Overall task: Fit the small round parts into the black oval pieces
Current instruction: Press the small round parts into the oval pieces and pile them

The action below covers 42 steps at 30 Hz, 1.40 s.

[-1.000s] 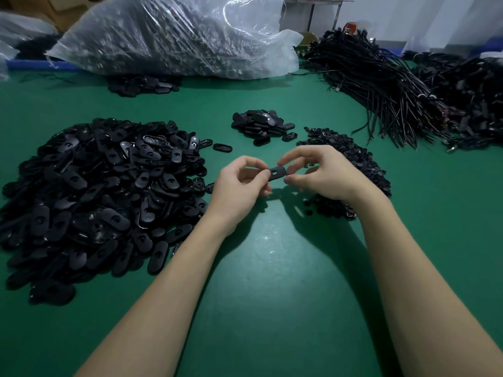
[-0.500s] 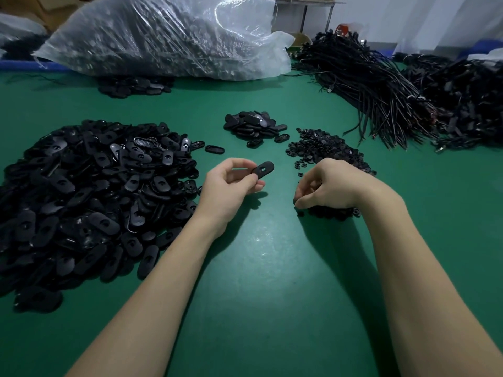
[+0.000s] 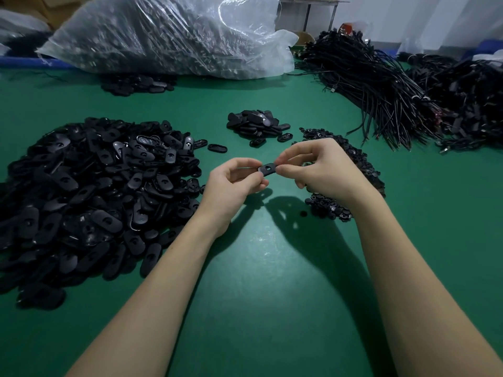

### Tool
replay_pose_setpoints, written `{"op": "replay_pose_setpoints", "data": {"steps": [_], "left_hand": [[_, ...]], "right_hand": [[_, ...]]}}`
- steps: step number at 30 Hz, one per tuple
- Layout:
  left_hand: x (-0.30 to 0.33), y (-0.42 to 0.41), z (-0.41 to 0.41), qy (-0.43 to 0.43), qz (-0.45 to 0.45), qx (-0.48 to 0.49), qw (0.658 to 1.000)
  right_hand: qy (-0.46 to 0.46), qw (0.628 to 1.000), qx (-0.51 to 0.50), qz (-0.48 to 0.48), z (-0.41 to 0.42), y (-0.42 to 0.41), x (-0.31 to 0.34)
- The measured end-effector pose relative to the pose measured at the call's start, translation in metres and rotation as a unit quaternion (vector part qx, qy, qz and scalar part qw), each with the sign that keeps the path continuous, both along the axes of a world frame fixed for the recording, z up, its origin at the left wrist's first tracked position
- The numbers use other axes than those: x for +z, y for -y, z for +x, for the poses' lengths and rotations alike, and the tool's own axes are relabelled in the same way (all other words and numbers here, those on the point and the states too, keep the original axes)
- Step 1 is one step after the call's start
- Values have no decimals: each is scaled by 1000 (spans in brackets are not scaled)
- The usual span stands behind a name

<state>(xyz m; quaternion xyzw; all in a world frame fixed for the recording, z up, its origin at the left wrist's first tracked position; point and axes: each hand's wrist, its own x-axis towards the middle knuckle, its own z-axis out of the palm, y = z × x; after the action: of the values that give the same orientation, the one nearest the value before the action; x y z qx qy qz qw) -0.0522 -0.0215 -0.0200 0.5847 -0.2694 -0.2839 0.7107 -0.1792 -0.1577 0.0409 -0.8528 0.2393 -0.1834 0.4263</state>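
On the far left of the green tabletop (image 3: 258,295) lies your big heap of black oval pieces (image 3: 89,197). Moving right, your left hand (image 3: 231,186) has its grip pinched on one end of a single oval piece (image 3: 268,169), held above the tabletop at centre. Your right hand (image 3: 324,172) pinches the other end with thumb and forefinger. Just behind and under that hand sits the pile of small round parts (image 3: 351,170). Farther right, bundled black cords (image 3: 381,88) lie well apart.

Both hands meet above the table, left hand (image 3: 231,183) and right hand (image 3: 324,170) pinching, fingers curled.
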Motion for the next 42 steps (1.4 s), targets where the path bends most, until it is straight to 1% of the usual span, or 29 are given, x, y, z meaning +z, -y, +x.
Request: {"op": "replay_pose_setpoints", "data": {"steps": [7,18,32,37,42], "left_hand": [[0,-1,0,3,-1,-8,1000],[1,-2,-1,10,-13,-21,1000],[3,-4,-2,38,-1,-19,999],[3,-4,-1,33,9,-18,999],[3,-5,0,26,14,-22,999]], "right_hand": [[11,997,-58,48,5,-1,-3],[26,991,-96,94,9,-5,-8],[-7,991,-103,88,13,-8,-10],[-16,991,-108,83,14,-6,-12],[-27,988,-101,115,10,-4,-14]]}}
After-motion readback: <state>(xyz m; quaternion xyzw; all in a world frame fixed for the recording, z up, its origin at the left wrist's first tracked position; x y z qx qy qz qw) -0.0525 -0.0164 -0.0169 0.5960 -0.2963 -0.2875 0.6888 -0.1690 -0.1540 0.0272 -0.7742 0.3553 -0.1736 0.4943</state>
